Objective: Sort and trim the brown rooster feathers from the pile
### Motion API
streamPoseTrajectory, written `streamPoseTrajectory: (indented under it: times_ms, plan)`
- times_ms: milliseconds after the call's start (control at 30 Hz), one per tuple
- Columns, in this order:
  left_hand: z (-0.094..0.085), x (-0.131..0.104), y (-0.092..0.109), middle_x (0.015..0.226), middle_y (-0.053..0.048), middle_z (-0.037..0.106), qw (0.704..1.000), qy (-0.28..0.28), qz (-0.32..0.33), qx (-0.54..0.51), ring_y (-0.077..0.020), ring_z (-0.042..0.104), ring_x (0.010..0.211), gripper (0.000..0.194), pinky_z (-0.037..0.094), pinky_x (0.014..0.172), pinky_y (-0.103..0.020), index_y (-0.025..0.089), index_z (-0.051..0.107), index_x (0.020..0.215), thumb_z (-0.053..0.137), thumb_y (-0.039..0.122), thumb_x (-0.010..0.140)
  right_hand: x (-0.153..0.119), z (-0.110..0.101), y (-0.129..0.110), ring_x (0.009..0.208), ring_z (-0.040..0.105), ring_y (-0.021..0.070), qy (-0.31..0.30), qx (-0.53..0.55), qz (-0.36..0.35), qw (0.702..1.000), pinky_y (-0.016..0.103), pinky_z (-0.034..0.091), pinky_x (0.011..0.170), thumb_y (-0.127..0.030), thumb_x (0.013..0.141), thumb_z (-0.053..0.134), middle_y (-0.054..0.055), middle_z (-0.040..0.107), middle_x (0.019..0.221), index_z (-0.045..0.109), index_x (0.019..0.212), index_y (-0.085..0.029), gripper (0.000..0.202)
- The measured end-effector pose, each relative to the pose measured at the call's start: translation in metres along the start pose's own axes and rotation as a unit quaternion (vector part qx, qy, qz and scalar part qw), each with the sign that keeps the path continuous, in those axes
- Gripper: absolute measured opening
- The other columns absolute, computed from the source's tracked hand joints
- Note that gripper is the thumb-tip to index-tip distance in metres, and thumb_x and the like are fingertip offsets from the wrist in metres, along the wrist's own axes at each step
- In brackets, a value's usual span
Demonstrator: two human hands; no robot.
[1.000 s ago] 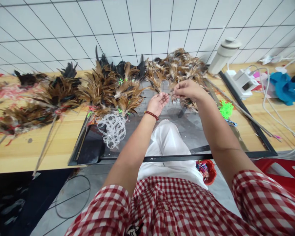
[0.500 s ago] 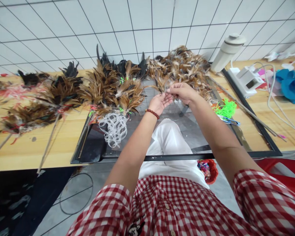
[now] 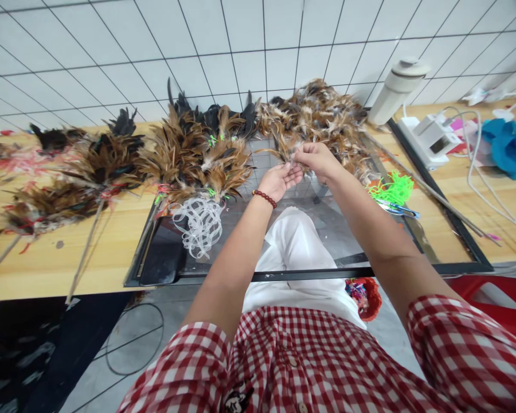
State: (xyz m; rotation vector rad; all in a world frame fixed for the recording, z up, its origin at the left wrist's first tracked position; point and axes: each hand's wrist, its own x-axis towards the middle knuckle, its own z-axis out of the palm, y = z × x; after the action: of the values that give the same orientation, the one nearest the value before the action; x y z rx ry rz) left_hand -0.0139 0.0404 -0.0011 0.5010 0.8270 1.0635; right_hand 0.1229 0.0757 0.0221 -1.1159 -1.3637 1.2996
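My left hand [image 3: 280,182] is over the glass panel [image 3: 241,241], palm up, its thumb and forefinger pinched at the base of a small bunch of brown feathers [image 3: 282,145]. My right hand [image 3: 320,160] meets it from the right, thumb and fingers pressed together at the same base. Whether a thread lies in that pinch is too small to make out. Right behind my hands rises a loose heap of brown feathers [image 3: 327,117]. Tied feather bunches [image 3: 176,146] with green ties stand to the left, above a tangle of clear plastic strip [image 3: 200,226].
Feather dusters on sticks [image 3: 86,246] lie at the left. A dark phone [image 3: 161,252] rests on the panel's left corner. To the right are green strings [image 3: 393,188], scissors [image 3: 398,210], a thin stick [image 3: 430,186], a pale bottle [image 3: 398,92] and a power strip [image 3: 417,137] with cables.
Both hands stay together at the feather bunch. Their fingers have shifted only slightly; nothing else has visibly moved.
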Motion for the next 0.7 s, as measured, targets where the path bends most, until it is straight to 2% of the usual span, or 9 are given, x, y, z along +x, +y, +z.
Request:
streamPoseTrajectory:
  times_ms: [200, 300, 333, 400, 500, 633, 700]
  plan:
    - [0.002, -0.003, 0.0, 0.061, 0.003, 0.064, 1.0, -0.003, 0.001, 0.027, -0.0058, 0.061, 0.054, 0.031, 0.05, 0.064, -0.02, 0.013, 0.062, 0.075, 0.052, 0.012, 0.104, 0.003, -0.001, 0.004, 0.06, 0.053, 0.0089, -0.02, -0.061, -0.026, 0.998, 0.023, 0.043, 0.063, -0.017, 0.073, 0.075, -0.002, 0.062, 0.059, 0.062, 0.059, -0.017, 0.019]
    - [0.003, -0.003, -0.001, 0.059, 0.005, 0.06, 1.0, -0.003, 0.011, 0.016, -0.0047, 0.057, 0.051, 0.027, 0.046, 0.058, -0.018, 0.014, 0.064, 0.078, 0.054, 0.013, 0.103, 0.007, -0.013, 0.003, 0.064, 0.053, 0.011, 0.03, -0.147, -0.061, 0.987, 0.025, 0.045, 0.067, -0.019, 0.079, 0.069, 0.0, 0.066, 0.068, 0.066, 0.07, -0.017, 0.01]
    - [0.003, -0.003, -0.001, 0.06, 0.005, 0.06, 1.0, 0.0, 0.02, 0.002, -0.0044, 0.057, 0.051, 0.025, 0.046, 0.058, -0.017, 0.014, 0.065, 0.08, 0.055, 0.014, 0.103, 0.009, -0.02, 0.002, 0.068, 0.056, 0.0126, 0.057, -0.204, -0.077, 0.974, 0.027, 0.047, 0.071, -0.018, 0.08, 0.067, 0.002, 0.068, 0.073, 0.069, 0.075, -0.017, 0.005]
    - [0.003, -0.001, -0.002, 0.061, 0.005, 0.06, 0.999, 0.014, 0.036, -0.035, -0.0038, 0.057, 0.053, 0.024, 0.047, 0.059, -0.016, 0.015, 0.065, 0.08, 0.056, 0.014, 0.103, 0.012, -0.033, 0.001, 0.077, 0.063, 0.0177, 0.086, -0.346, -0.095, 0.929, 0.031, 0.05, 0.079, -0.015, 0.079, 0.066, 0.005, 0.072, 0.08, 0.074, 0.082, -0.016, 0.009]
    - [0.001, 0.003, -0.003, 0.061, 0.005, 0.06, 0.996, 0.029, 0.047, -0.075, -0.0035, 0.057, 0.053, 0.027, 0.048, 0.06, -0.016, 0.015, 0.064, 0.08, 0.053, 0.014, 0.104, 0.012, -0.041, 0.005, 0.09, 0.071, 0.0256, 0.057, -0.513, -0.075, 0.853, 0.036, 0.05, 0.087, -0.017, 0.08, 0.066, 0.009, 0.077, 0.087, 0.08, 0.088, -0.015, 0.016]
    - [0.0, 0.005, -0.003, 0.061, 0.004, 0.061, 0.995, 0.032, 0.046, -0.082, -0.0043, 0.058, 0.054, 0.027, 0.049, 0.061, -0.017, 0.015, 0.065, 0.08, 0.053, 0.014, 0.104, 0.008, -0.027, 0.017, 0.106, 0.072, 0.0311, 0.022, -0.582, -0.044, 0.811, 0.037, 0.051, 0.09, -0.024, 0.088, 0.067, 0.016, 0.08, 0.106, 0.081, 0.106, -0.012, 0.026]
    - [0.0, 0.005, -0.003, 0.062, 0.004, 0.06, 0.995, 0.035, 0.047, -0.083, -0.0045, 0.058, 0.055, 0.027, 0.049, 0.062, -0.018, 0.015, 0.065, 0.08, 0.053, 0.014, 0.104, 0.007, -0.021, 0.021, 0.113, 0.071, 0.0332, 0.019, -0.597, -0.048, 0.801, 0.038, 0.051, 0.092, -0.022, 0.09, 0.065, 0.019, 0.078, 0.116, 0.081, 0.106, -0.012, 0.025]
